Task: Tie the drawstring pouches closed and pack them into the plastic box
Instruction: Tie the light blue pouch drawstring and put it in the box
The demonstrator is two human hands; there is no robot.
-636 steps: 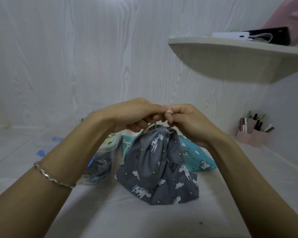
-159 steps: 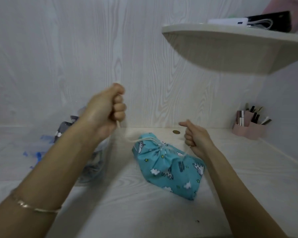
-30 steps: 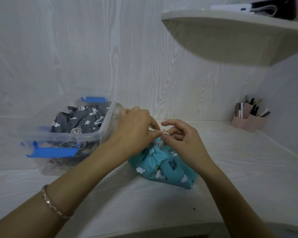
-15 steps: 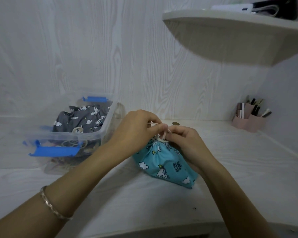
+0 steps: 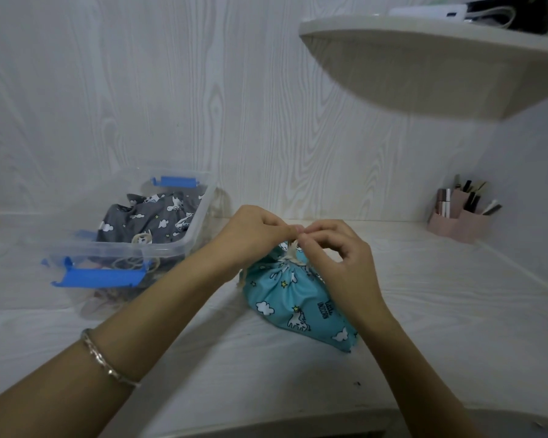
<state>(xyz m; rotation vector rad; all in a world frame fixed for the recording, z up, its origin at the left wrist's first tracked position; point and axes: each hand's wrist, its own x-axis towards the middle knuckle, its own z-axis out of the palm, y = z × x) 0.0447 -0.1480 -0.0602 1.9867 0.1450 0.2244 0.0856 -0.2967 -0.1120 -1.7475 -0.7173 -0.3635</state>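
A teal unicorn-print drawstring pouch (image 5: 293, 303) lies on the white desk (image 5: 440, 311), its neck gathered. Above the neck my left hand (image 5: 253, 237) and my right hand (image 5: 336, 257) meet, each pinching the cream drawstring (image 5: 290, 252) with thumb and fingertips. To the left stands the clear plastic box (image 5: 171, 248) with blue latches. A grey unicorn-print pouch (image 5: 152, 221) lies inside it, its cord showing on top.
A rounded white shelf (image 5: 424, 67) juts out overhead at the upper right, with a white device and a dark one on it. A pink organiser (image 5: 459, 221) holding pens and small tubes stands in the back right corner. A wood-grain wall rises behind the desk.
The teal pouch has stayed on the desk. My fingertips have come together over its neck, and my right hand's other fingers have spread apart.
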